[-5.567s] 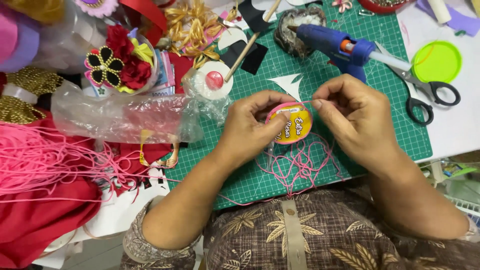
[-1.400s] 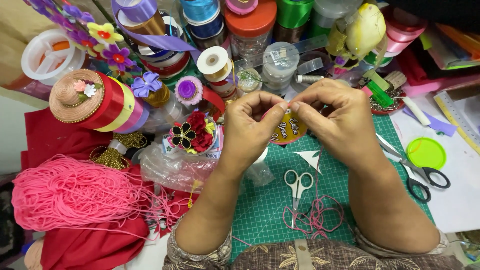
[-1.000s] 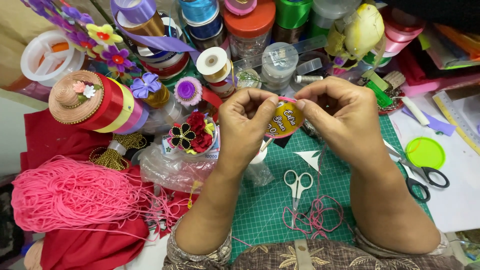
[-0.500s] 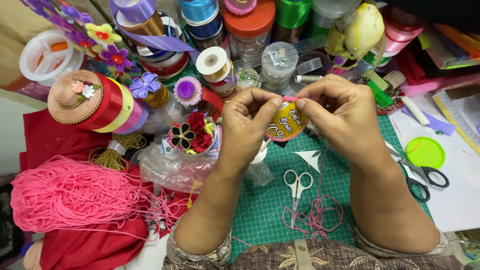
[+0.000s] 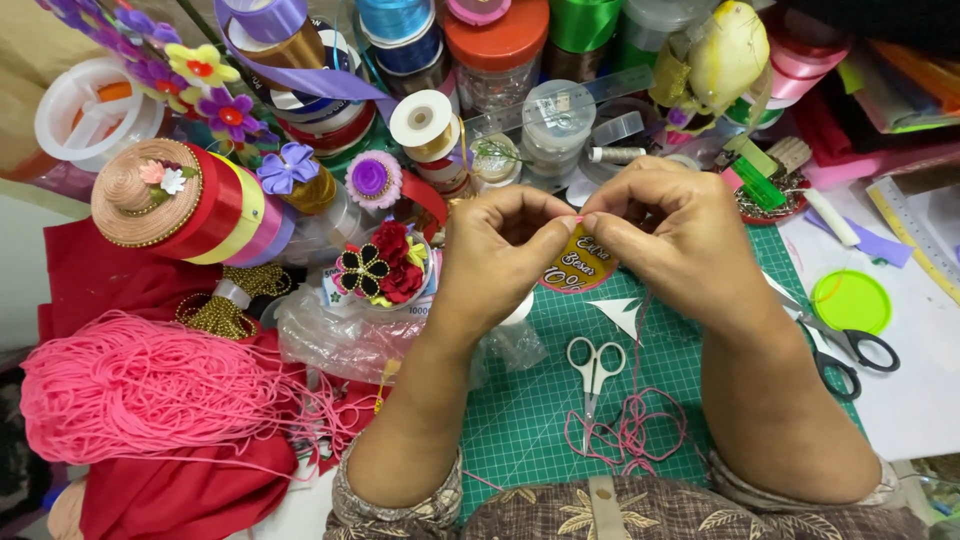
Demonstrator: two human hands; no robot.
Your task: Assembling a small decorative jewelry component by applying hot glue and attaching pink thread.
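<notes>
both hands raised over the green mat (image 5: 700,370), fingertips meeting. left hand (image 5: 495,250) and right hand (image 5: 680,235) both pinch closed on a thin pink cord (image 5: 578,218), right at the top edge of a small yellow round label (image 5: 580,265) sitting between them. cord hangs down to a loose tangle (image 5: 630,435) on the mat, just beside small white scissors (image 5: 593,365). pink cord pile (image 5: 140,385) well left.

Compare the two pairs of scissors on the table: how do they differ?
The small scissors have white handles; the large scissors have black ones. The small scissors lie in full view on the green cutting mat, tips towards the person, by the loose pink cord; the large scissors lie at the mat's right edge, blades partly hidden behind the right hand. Neither is held.
</notes>
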